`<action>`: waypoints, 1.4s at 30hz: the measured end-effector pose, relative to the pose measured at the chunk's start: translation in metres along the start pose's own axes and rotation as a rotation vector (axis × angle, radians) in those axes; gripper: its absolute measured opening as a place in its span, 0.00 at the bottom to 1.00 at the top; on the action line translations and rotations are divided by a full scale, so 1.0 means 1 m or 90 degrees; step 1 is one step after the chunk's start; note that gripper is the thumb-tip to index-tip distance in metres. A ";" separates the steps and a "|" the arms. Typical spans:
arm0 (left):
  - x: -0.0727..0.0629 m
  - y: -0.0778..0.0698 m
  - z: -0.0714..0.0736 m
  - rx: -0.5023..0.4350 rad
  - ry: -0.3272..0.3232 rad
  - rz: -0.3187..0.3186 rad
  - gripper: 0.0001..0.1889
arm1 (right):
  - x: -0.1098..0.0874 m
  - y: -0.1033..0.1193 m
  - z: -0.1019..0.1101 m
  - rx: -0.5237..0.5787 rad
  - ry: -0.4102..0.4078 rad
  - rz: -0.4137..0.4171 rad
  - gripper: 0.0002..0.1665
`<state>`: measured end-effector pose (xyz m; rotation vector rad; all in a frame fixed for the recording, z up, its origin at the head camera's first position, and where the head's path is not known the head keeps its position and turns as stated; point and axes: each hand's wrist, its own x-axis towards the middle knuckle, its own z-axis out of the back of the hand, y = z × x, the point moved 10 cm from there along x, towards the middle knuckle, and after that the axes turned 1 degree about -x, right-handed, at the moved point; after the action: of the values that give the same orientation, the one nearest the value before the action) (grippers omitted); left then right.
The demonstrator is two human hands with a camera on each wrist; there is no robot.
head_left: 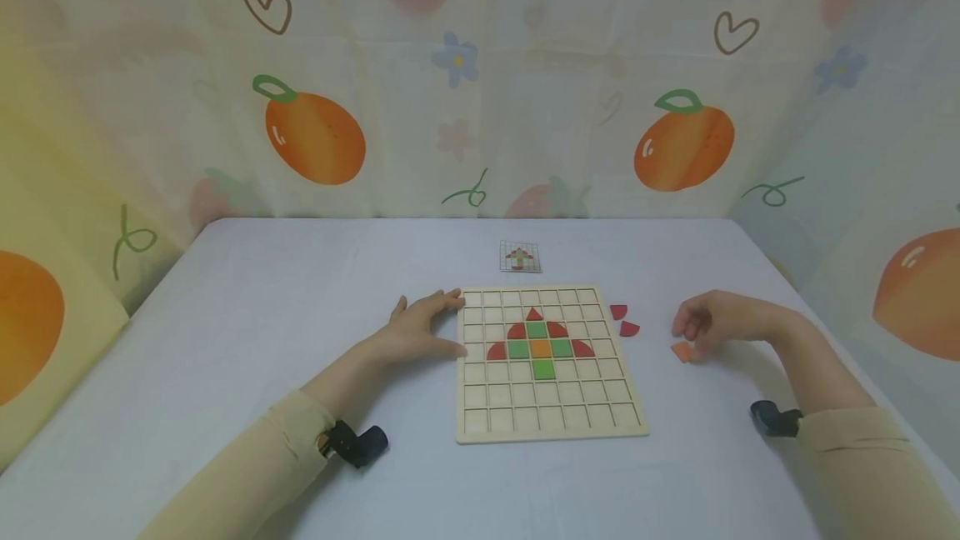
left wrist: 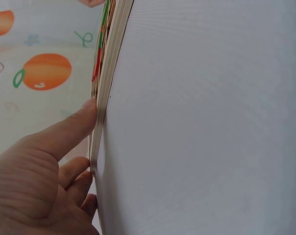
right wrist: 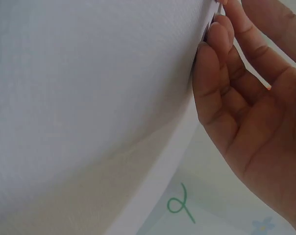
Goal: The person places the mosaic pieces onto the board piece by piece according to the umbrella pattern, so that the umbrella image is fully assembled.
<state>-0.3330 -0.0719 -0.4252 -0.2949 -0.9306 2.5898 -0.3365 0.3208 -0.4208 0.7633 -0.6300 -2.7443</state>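
Note:
A pale wooden grid board (head_left: 480, 418) lies flat on the table, with red, green and orange pieces set in its squares. My left hand (head_left: 420, 327) touches the board's left edge with thumb and fingertips, fingers spread and fairly straight; the left wrist view shows the thumb (left wrist: 74, 128) against that edge. To the right of the board, my right hand (head_left: 716, 325) pinches a small orange piece (head_left: 681, 351) low at the tabletop, its other fingers curled. The right wrist view cuts off the fingertips, and the piece is hidden there.
Two red rounded pieces (head_left: 618, 312) (head_left: 629, 329) lie between the board and my right hand. Behind the board is a small pattern card (head_left: 520, 257) showing a similar figure. A printed curtain (head_left: 540, 148) hangs past the white table's (head_left: 300, 273) back edge.

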 end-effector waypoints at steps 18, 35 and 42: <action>0.001 0.000 -0.001 0.000 0.002 -0.001 0.41 | -0.003 0.012 -0.001 -0.050 -0.023 0.017 0.09; 0.001 0.000 -0.001 0.004 0.002 0.003 0.41 | 0.001 0.031 0.011 0.006 -0.030 0.044 0.05; 0.000 -0.001 0.000 0.000 0.003 0.003 0.41 | -0.004 0.058 0.011 0.018 -0.057 0.095 0.13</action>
<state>-0.3325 -0.0711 -0.4244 -0.3036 -0.9300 2.5926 -0.3330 0.2745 -0.3837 0.5776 -0.7154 -2.6500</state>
